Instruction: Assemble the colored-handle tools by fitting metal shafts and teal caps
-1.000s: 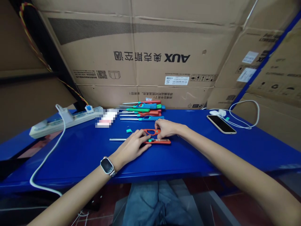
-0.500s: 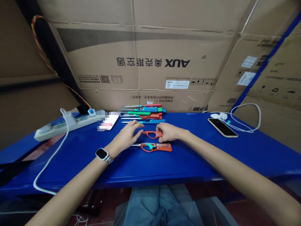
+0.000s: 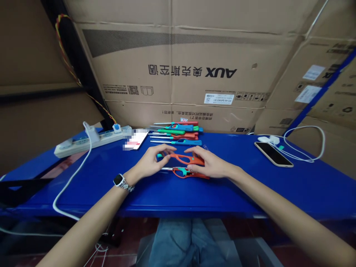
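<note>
Across the tabletop (image 3: 236, 196): glossy blue, backed by an upside-down printed cardboard wall (image 3: 191, 44).
Left side: a power strip (image 3: 73, 148) lies slantwise; its white cable (image 3: 69, 178) drops over the near edge.
Right side: a phone (image 3: 274, 154) lies beside a looped white cord (image 3: 324, 142).
Back, by the cardboard: a pile of red, green and blue lighters (image 3: 172, 131), just right of a partly pixelated white item (image 3: 141, 139).
Orange shell (image 3: 197, 160): between the hands, just beyond an opened orange lighter (image 3: 185, 171) with teal parts showing.
Left hand (image 3: 150, 161): thumb and forefinger parted at the shell's left tip; whether they pinch it, one cannot tell.
Right hand (image 3: 214, 161): thumb and forefinger spread around the shell's right end; the grip is perhaps loose, the palm side being hidden.
Elbow room: blue surface stretches from right hand to phone, and from opened lighter to near edge.
</note>
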`<state>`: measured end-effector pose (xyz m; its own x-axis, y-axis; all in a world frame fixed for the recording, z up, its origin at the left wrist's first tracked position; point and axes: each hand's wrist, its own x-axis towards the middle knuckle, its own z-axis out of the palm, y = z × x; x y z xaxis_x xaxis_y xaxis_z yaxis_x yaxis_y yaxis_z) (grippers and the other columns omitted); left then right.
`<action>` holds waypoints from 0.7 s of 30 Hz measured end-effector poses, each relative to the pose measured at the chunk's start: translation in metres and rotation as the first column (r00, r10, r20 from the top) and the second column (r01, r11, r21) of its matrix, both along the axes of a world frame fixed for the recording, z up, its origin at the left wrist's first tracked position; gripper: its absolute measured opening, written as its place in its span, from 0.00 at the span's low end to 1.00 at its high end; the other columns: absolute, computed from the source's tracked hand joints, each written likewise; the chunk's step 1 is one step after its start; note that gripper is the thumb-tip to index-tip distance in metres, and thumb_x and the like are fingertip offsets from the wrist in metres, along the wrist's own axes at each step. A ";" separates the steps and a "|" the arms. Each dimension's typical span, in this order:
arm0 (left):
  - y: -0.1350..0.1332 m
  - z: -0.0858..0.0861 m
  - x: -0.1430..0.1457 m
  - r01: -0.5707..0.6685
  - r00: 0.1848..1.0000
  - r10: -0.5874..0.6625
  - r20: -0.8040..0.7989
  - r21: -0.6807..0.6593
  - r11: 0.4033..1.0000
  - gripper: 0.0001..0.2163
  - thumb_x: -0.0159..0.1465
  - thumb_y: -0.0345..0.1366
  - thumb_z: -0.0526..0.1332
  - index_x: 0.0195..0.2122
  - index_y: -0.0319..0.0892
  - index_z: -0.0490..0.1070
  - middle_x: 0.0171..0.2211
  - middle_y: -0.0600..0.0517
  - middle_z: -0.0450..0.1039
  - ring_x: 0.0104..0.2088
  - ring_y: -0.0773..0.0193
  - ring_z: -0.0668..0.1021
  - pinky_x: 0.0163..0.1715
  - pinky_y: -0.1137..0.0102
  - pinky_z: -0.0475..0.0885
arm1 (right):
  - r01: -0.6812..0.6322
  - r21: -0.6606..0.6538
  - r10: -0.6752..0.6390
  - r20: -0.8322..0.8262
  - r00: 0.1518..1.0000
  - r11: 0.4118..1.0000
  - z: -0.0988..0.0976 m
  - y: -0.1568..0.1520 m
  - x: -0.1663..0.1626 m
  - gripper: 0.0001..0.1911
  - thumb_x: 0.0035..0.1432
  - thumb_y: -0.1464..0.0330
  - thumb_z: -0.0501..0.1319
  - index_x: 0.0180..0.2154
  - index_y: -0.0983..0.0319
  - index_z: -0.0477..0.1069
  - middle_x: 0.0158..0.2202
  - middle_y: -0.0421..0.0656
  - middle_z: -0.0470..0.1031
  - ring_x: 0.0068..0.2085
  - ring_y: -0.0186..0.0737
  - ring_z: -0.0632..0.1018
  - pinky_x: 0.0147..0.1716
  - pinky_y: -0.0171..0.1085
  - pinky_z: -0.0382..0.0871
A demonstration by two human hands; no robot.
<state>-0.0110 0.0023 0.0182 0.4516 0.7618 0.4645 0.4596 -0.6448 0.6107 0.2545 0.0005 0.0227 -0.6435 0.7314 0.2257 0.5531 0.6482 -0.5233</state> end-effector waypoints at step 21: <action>-0.005 -0.013 -0.017 0.061 0.961 -0.067 -0.269 -0.030 0.998 0.10 0.58 0.33 0.63 0.40 0.44 0.78 0.39 0.50 0.77 0.38 0.60 0.77 0.47 0.63 0.73 | 0.040 0.008 -0.041 0.088 0.995 0.999 -0.018 -0.018 -0.014 0.20 0.59 0.55 0.66 0.50 0.57 0.74 0.46 0.46 0.72 0.45 0.44 0.75 0.48 0.44 0.65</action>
<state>-0.0281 -0.0030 0.0050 0.6061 0.7354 0.3031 0.5669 -0.6667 0.4838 0.2405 -0.0173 0.0050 -0.6309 0.7562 0.1736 0.6231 0.6272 -0.4673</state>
